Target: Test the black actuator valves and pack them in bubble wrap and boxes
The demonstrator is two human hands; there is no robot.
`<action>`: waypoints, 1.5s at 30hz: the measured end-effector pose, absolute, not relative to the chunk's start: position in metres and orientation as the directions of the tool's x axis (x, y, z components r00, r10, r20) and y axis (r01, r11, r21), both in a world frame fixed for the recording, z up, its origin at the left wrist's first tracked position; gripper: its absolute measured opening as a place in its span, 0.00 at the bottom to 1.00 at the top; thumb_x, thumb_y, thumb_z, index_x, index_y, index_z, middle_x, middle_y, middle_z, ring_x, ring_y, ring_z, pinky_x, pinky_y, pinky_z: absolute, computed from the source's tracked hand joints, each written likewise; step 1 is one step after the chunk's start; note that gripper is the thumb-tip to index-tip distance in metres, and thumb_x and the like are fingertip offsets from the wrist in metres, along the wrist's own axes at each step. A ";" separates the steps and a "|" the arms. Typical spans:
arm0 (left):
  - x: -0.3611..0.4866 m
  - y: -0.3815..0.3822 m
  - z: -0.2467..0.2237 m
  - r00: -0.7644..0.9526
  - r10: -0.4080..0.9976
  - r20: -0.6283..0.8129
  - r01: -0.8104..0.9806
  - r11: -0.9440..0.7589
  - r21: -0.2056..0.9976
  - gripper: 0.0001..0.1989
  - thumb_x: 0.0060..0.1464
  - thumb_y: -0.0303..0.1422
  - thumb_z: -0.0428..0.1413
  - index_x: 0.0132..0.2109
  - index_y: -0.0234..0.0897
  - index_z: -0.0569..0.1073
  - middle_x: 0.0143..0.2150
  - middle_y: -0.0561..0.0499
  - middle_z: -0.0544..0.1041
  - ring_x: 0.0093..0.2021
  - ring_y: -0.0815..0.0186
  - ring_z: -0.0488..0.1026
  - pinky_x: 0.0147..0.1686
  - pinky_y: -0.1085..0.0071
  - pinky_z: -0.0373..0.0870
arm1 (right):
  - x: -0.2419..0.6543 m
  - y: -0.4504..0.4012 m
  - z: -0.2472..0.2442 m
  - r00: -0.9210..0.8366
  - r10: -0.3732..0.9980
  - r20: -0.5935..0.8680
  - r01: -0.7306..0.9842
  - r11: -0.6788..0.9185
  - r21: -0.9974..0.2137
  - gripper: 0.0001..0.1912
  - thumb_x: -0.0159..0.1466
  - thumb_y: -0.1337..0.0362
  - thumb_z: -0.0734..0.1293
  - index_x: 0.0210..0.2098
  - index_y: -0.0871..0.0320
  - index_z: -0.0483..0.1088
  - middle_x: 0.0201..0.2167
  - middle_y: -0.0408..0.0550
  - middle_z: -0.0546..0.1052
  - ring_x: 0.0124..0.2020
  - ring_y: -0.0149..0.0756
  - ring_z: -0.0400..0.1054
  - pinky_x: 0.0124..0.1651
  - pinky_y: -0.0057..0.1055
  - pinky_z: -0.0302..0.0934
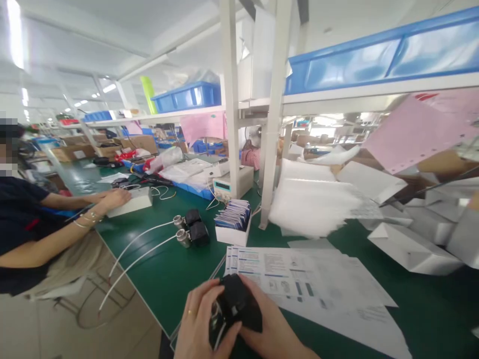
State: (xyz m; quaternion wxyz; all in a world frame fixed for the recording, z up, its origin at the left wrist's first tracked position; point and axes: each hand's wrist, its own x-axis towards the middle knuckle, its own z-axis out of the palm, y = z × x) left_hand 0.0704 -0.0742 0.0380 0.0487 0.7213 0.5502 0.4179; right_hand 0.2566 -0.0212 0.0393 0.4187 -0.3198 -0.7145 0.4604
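Between my two hands, close to the table's front edge, is a black boxy device with a metal fitting and a white cable on its left side. My left hand grips that left side, fingers curled over the fitting. From the right, my right hand wraps round the black body. Its underside is hidden by my palms. Ahead and to the left, two similar black devices with metal fittings lie on the green table, their white cables hanging over the edge. Printed sheets lie just beyond my right hand.
A white box of folded leaflets stands ahead, near a shelf post. White foam sheets and white cartons are piled at right. At left a co-worker's hands rest on a white box. Blue bins sit on the shelf.
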 end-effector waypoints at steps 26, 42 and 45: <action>0.136 -0.068 0.022 -0.050 0.967 -0.251 -0.472 0.199 0.859 0.37 0.42 0.36 0.71 0.60 0.38 0.71 0.61 0.42 0.77 0.59 0.50 0.75 0.53 0.65 0.76 | 0.289 -0.047 0.024 -0.355 0.925 0.136 -0.438 -0.036 -0.898 0.29 0.61 0.50 0.82 0.58 0.49 0.74 0.56 0.51 0.77 0.58 0.51 0.71 0.65 0.50 0.62; 0.126 -0.073 0.019 -0.015 0.971 -0.239 -0.416 0.211 0.885 0.38 0.44 0.37 0.73 0.61 0.39 0.69 0.61 0.42 0.77 0.61 0.51 0.74 0.60 0.63 0.75 | 0.291 -0.051 0.023 -0.324 0.945 0.038 -0.385 -0.095 -0.918 0.34 0.58 0.47 0.83 0.58 0.50 0.73 0.48 0.52 0.79 0.49 0.52 0.74 0.65 0.57 0.60; 0.125 -0.074 0.014 0.004 0.972 -0.236 -0.444 0.213 0.870 0.39 0.44 0.37 0.73 0.62 0.40 0.68 0.62 0.41 0.76 0.63 0.49 0.73 0.62 0.61 0.74 | 0.290 -0.052 0.022 -0.307 0.951 0.038 -0.396 -0.091 -0.914 0.35 0.57 0.48 0.84 0.58 0.50 0.73 0.48 0.53 0.79 0.48 0.53 0.74 0.64 0.57 0.61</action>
